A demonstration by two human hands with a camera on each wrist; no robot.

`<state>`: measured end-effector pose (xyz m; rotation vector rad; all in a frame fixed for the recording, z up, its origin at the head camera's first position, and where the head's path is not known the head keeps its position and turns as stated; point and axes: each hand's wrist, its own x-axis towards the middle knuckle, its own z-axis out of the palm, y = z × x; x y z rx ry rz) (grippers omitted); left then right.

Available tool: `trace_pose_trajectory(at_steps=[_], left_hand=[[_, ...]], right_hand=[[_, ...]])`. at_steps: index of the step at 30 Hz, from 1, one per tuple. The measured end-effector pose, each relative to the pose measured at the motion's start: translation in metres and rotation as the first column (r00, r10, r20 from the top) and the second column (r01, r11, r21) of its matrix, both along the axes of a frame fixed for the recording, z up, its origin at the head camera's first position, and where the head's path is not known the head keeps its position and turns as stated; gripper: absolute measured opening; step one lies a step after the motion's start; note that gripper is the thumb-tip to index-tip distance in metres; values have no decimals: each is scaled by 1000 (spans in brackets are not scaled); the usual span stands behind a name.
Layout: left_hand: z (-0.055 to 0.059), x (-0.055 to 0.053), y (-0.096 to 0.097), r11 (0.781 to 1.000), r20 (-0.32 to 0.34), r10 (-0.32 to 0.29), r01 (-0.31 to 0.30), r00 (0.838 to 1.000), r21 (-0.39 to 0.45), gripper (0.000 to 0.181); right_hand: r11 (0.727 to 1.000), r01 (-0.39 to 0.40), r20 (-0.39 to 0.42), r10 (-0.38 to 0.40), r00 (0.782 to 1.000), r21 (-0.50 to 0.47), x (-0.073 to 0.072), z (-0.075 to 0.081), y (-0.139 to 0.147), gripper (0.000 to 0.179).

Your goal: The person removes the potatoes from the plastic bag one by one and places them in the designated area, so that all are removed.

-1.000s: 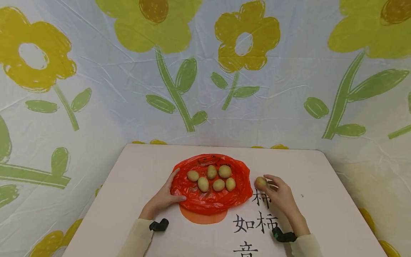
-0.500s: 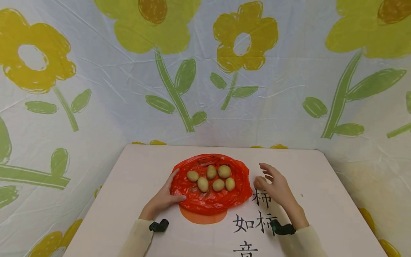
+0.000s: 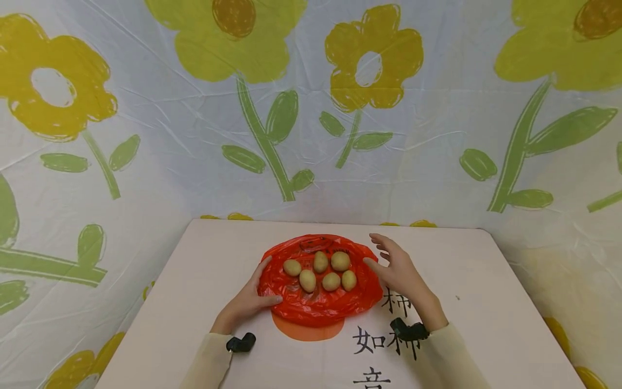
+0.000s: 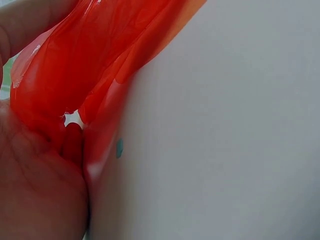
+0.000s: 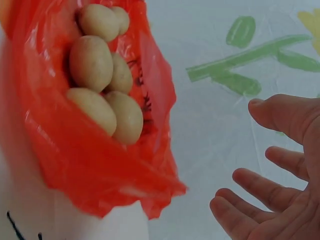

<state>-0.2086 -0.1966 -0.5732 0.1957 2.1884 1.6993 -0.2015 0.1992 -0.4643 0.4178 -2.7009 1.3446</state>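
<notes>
Several potatoes [image 3: 320, 261] lie on a spread red plastic bag [image 3: 291, 310], whose edges stand up around them. My left hand [image 3: 247, 300] holds the bag's left edge, with the thumb over its near side. In the left wrist view, red film [image 4: 70, 65] lies between that thumb and the palm. Over the bag's right edge is my right hand [image 3: 400, 270], fingers spread and nothing between them. From the right wrist, the same hand [image 5: 275, 190] shows apart from the bag and potatoes [image 5: 91, 63]. The loose potato beside the bag is hidden in the head view now.
The bag lies on a pale table cover [image 3: 466, 270] with an orange printed shape [image 3: 308, 332] and black printed characters [image 3: 369, 340]. A flower-patterned cloth [image 3: 413, 178] hangs behind the table and along its sides. Each wrist wears a dark band [image 3: 241, 342].
My right hand has let go of the loose potato, opened its fingers and moved left and away from me to the bag's right edge. The left hand and bag have stayed in place.
</notes>
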Motion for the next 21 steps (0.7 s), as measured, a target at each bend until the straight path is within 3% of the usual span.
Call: trace_pose_trajectory(at_steps=[13,21], left_hand=[[2,0,-1,1000,6,-1,1,1000,8,108],[0,0,-1,1000,19,3,-3,1000,10,107]], right_hand=[[998,-58,2,58,998,-15,-16,9,-33,65],[995,-104,27,104,994,-9,-23,-2,-50,66]])
